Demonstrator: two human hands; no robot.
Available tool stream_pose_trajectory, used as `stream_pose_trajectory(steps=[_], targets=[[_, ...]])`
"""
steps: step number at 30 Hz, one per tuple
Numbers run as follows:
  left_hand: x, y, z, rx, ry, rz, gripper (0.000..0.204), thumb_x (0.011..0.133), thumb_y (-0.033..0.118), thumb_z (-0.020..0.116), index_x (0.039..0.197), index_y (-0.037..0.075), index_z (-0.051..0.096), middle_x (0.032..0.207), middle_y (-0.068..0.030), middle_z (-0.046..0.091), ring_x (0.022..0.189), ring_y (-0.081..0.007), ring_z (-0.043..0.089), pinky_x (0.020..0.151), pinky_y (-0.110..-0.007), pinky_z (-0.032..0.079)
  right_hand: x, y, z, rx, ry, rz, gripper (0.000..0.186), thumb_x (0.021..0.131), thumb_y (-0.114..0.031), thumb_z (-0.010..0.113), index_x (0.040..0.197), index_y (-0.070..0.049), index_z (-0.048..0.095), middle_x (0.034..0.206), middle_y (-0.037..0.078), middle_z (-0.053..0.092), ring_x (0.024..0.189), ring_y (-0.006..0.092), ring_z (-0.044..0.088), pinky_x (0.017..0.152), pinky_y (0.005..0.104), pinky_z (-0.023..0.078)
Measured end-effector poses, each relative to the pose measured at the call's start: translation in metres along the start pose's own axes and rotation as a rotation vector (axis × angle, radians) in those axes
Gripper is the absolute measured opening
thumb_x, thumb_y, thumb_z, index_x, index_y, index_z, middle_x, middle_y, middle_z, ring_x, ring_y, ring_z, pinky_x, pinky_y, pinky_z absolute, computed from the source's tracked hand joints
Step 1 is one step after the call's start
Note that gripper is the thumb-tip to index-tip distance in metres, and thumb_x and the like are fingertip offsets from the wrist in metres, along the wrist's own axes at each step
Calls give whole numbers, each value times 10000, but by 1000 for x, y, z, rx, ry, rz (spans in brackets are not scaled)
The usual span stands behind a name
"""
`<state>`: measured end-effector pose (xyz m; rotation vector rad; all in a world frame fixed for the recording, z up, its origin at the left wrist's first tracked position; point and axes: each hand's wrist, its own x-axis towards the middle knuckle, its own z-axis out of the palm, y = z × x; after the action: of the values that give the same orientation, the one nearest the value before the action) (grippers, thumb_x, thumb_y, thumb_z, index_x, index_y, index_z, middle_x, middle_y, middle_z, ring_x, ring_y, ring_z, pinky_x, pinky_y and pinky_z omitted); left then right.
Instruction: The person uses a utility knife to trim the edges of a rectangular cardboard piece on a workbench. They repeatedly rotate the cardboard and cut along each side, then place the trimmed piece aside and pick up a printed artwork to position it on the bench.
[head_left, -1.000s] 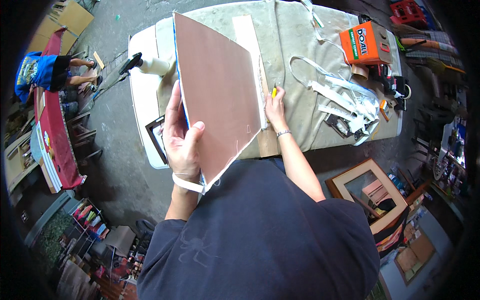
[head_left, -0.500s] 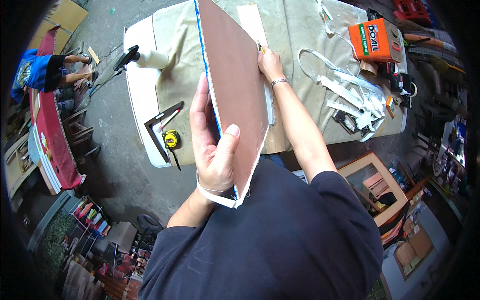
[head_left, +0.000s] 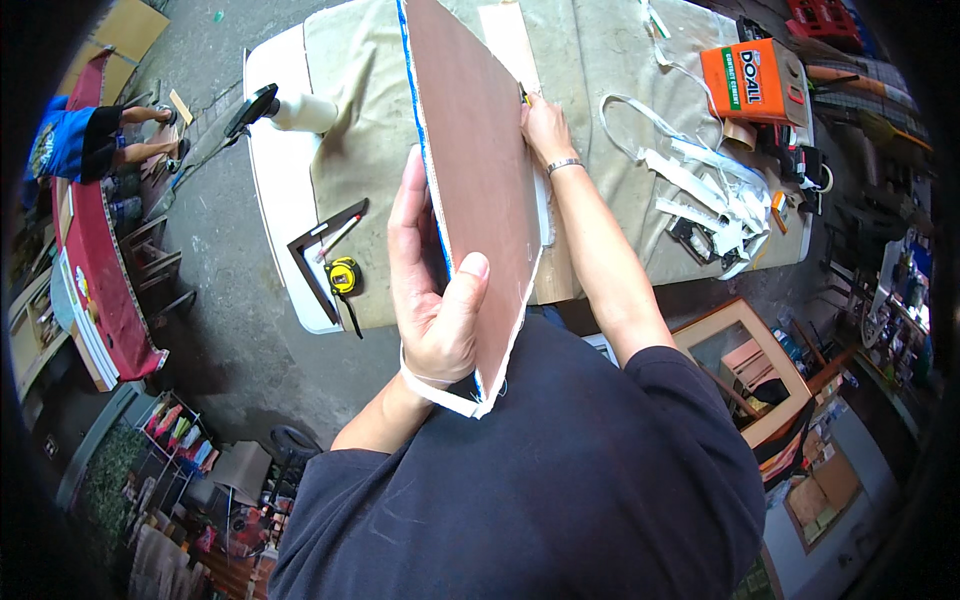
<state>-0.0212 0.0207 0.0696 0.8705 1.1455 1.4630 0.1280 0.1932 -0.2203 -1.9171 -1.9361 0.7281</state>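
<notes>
A brown board (head_left: pixel 482 165), gripped steeply tilted by the left hand (head_left: pixel 432 300), is positioned between it and the right hand (head_left: pixel 546 132), by which a yellow tool (head_left: pixel 525 96), mostly hidden, is grasped; white strips (head_left: pixel 730 212) are strewn to the right of that hand

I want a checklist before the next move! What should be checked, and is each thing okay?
1. Board held: ok, the left grip has its near left edge.
2. Yellow tool held: ok, in the right grip.
3. Tool's tip safe: cannot tell, too small and partly hidden.
4. Left wrist free of the white strip: not ok, the strip loops round it.
5. Tape measure clear of the board: ok, it lies apart.
</notes>
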Motion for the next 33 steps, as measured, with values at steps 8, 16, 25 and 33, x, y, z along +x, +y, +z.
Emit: stream_pose_trajectory(steps=[8,16,25,33], targets=[[1,-2,-3,-67,20,-1,753,858,66,533,1522,3,183,1558,-149,254,1430,-240,273,1163,-375,206,-9,2,2,22,-12,-18,172,896,-146,555,939,5,628,852,285,652,855,462,639,764,520,518],[2,-3,-8,-121,20,-7,744,853,49,537,1514,-12,200,1544,-159,284,1430,-241,281,1164,-366,205,-59,3,-6,24,-58,76,260,900,-139,544,1096,2,640,868,310,648,873,465,641,778,526,517],[1,-6,-7,-143,28,42,747,839,41,531,1513,-8,211,1526,-156,320,1411,-236,320,1154,-368,232,-118,10,-14,30,-85,78,270,905,-132,549,1116,21,618,801,305,644,797,465,647,714,517,530],[1,-10,-7,-106,44,72,733,838,46,539,1506,-7,241,1508,-157,349,1406,-241,329,1153,-367,233,-172,12,-23,35,-97,118,268,910,-120,545,1125,29,602,756,310,627,769,471,637,682,534,510]])
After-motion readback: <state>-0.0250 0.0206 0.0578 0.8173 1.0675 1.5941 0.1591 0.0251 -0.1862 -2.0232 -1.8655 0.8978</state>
